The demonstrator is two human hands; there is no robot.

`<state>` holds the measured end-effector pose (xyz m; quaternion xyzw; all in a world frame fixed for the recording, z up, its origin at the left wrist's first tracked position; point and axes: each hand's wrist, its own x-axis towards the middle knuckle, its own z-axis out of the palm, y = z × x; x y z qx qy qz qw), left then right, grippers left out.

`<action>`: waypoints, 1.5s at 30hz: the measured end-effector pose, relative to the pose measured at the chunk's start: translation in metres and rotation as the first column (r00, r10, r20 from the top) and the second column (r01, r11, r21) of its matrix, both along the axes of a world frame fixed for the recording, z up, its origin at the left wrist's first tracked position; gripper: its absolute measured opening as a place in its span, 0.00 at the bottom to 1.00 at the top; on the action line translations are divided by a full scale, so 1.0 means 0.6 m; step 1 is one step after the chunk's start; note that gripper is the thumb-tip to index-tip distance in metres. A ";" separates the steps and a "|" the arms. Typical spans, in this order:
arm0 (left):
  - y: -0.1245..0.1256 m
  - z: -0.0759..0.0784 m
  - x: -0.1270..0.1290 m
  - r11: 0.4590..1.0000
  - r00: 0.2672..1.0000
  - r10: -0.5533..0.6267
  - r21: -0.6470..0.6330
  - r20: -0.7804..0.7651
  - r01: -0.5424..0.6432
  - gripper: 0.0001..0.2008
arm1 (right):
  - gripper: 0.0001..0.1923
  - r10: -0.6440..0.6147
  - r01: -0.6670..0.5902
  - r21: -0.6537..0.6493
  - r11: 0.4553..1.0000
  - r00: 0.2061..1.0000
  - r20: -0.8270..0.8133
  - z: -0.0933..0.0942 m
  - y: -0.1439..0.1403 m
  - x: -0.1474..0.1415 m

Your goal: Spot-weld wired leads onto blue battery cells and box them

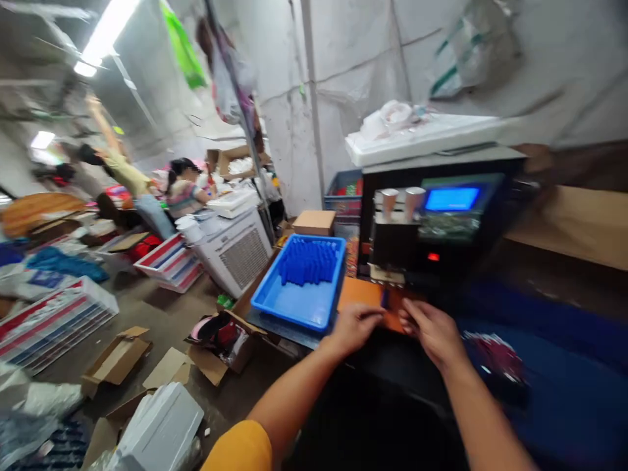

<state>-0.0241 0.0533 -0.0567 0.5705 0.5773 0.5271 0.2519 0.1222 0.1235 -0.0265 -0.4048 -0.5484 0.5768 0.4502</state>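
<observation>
Both my hands are at the front of a black machine [441, 229] with a lit blue screen. My left hand [356, 326] is closed in a pinch at the edge of an orange plate [360, 294]; what its fingertips hold, if anything, is too blurred to tell. A small dark blue piece [384, 299] sits on the plate just beyond the fingertips. Facing it from the other side, my right hand [434, 330] has thumb and fingers drawn together, their contents hidden. Left of the plate, a blue tray [294, 307] carries rows of blue pieces [313, 261].
A dark red bundle [495, 356] lies right of my right arm. White foam [426, 134] tops the machine. Open cartons [118, 360], striped crates [53, 327] and a white air cooler [240, 252] stand to the left. Two people [184, 186] are farther back.
</observation>
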 end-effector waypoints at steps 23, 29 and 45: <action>-0.002 -0.017 0.014 0.997 0.959 0.069 -0.036 0.273 -0.061 0.16 | 0.14 0.067 -0.085 0.156 0.984 0.991 0.113 -0.051 -0.017 -0.010; -0.002 -0.013 0.015 0.997 0.955 0.076 -0.035 0.287 -0.069 0.17 | 0.16 0.141 -0.151 0.144 0.978 0.987 0.077 -0.046 -0.017 -0.007; 0.020 -0.029 -0.007 0.986 0.939 -0.064 0.125 -0.337 0.113 0.19 | 0.15 -0.035 0.016 -0.082 0.996 0.971 -0.238 -0.029 -0.015 0.003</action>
